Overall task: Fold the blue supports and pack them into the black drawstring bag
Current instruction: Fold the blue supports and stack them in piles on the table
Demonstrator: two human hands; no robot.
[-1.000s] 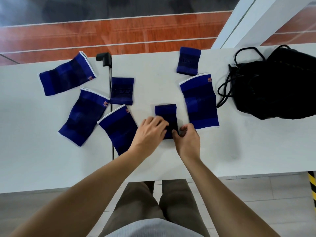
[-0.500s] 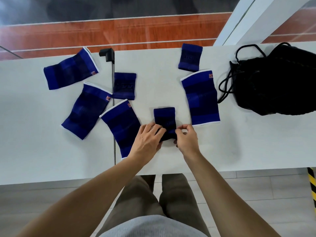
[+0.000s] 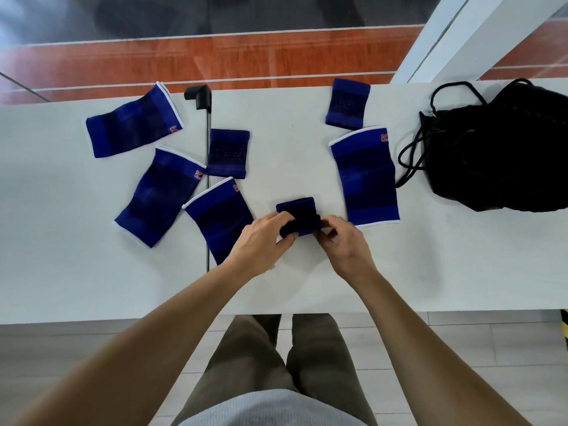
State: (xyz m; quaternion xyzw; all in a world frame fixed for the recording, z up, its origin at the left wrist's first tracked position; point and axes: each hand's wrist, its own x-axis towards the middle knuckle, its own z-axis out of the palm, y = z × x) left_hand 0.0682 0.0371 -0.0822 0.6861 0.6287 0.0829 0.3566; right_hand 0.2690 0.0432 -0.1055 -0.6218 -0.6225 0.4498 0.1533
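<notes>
A small dark blue support [image 3: 298,214] lies at the table's middle front, its near end turned up and over. My left hand [image 3: 261,241] pinches its left side and my right hand [image 3: 344,241] pinches its right side. Several larger blue supports lie flat: one [image 3: 365,176] right of my hands, one [image 3: 219,219] partly under my left wrist, one [image 3: 159,193] further left, one [image 3: 132,121] at the far left. Two small supports [image 3: 228,153] [image 3: 348,103] lie further back. The black drawstring bag [image 3: 504,152] slumps at the right, cords trailing left.
The white table [image 3: 76,256] has its near edge just before my legs. A black clamp [image 3: 199,96] grips the far edge, with a thin seam running toward me. A white pillar [image 3: 455,38] rises behind the bag. Red flooring lies beyond the table.
Both hands have rolled the small support's near end up and away from me, so it is shorter and doubled over. The other supports and the bag stayed in place.
</notes>
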